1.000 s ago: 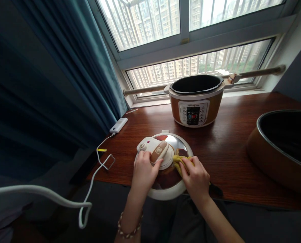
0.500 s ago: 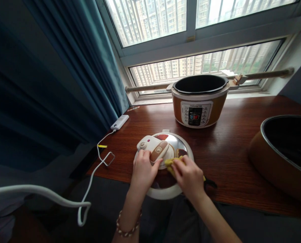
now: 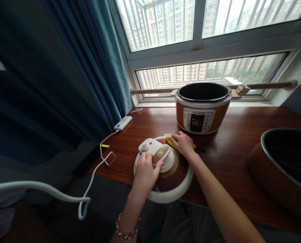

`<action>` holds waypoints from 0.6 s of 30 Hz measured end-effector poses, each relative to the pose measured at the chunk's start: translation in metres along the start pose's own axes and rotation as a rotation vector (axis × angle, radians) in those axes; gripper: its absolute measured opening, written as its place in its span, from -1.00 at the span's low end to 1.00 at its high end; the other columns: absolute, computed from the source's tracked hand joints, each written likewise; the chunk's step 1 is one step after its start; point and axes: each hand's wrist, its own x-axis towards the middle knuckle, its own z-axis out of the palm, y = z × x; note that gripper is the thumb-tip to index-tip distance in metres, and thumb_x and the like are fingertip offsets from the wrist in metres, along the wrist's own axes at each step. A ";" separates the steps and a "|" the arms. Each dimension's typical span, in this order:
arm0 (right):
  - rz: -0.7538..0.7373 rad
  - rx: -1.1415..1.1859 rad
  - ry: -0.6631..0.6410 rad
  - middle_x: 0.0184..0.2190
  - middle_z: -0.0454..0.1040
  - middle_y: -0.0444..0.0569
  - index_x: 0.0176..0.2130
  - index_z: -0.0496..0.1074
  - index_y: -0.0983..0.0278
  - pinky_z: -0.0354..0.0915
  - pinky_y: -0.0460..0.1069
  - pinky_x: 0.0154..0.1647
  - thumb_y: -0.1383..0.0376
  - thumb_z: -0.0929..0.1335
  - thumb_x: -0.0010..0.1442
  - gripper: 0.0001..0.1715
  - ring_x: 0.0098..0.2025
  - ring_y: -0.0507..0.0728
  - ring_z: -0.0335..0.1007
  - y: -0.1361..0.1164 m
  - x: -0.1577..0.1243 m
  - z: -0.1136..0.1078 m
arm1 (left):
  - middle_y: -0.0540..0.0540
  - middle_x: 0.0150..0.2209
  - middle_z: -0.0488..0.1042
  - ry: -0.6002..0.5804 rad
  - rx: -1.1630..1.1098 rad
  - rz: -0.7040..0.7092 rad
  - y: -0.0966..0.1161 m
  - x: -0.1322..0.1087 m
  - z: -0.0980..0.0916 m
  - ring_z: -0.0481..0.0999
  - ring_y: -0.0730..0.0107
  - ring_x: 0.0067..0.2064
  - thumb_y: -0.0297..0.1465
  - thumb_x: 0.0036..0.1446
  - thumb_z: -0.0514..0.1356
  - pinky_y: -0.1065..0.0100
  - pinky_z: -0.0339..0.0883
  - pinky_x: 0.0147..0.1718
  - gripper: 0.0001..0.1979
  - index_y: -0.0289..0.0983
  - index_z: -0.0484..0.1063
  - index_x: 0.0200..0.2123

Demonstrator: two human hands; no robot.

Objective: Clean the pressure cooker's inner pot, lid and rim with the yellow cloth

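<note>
A round pressure cooker lid [image 3: 174, 184] with a cream rim and a dark red top lies flat on the wooden table. My left hand [image 3: 145, 172] grips the near end of its brown and cream handle [image 3: 161, 153], thumb on one side and fingers on the other. Pinched in my right hand [image 3: 184, 143] is a yellow cloth [image 3: 171, 141], pressed against the lid's far edge. A dark strip [image 3: 199, 149] sticks out from under that hand; what it is I cannot tell.
Behind the lid stands an open electric pressure cooker [image 3: 202, 113] by the window. A large brown pot [image 3: 274, 162] is at the right. At the left lie a white power bank [image 3: 122, 123] and its white cable [image 3: 101, 157], near a blue curtain [image 3: 97, 67].
My right hand has moved the yellow cloth from the lid's near right area up to its far edge. My left hand has stayed on the handle. The view has shifted slightly.
</note>
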 end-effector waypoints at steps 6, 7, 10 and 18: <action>0.239 0.019 -0.034 -0.28 0.46 0.02 -0.18 0.50 0.16 0.08 -0.09 -0.45 0.08 0.18 0.23 -0.60 -0.30 0.11 0.38 0.031 -0.003 -0.005 | -0.19 -0.26 0.35 -0.016 0.041 -0.019 0.003 0.002 -0.002 0.37 0.06 -0.14 -0.16 -0.01 0.19 0.17 0.26 -0.20 -0.69 -0.30 0.34 -0.35; 0.262 0.015 -0.023 -0.27 0.45 0.02 -0.16 0.49 0.15 0.08 -0.09 -0.44 0.09 0.16 0.25 -0.60 -0.31 0.11 0.38 0.035 -0.017 -0.007 | -0.19 -0.26 0.35 -0.014 0.036 -0.016 0.003 0.002 -0.002 0.38 0.06 -0.14 -0.15 -0.02 0.19 0.18 0.26 -0.20 -0.69 -0.29 0.34 -0.36; 0.286 0.013 0.076 -0.23 0.40 0.01 -0.11 0.44 0.14 0.11 -0.08 -0.40 0.13 0.13 0.28 -0.60 -0.31 0.10 0.36 0.033 -0.075 -0.011 | -0.19 -0.28 0.37 -0.002 0.007 -0.005 0.000 0.003 -0.002 0.39 0.07 -0.16 -0.14 -0.05 0.21 0.20 0.27 -0.21 -0.68 -0.29 0.33 -0.38; -0.172 0.125 0.257 -0.35 0.33 -0.01 -0.26 0.46 0.20 0.17 -0.04 -0.29 0.24 0.23 0.23 -0.77 -0.30 0.11 0.24 -0.039 -0.187 0.005 | -0.16 -0.32 0.39 0.038 -0.048 0.043 -0.008 0.003 0.003 0.41 0.11 -0.20 -0.09 -0.09 0.23 0.21 0.30 -0.24 -0.64 -0.28 0.33 -0.42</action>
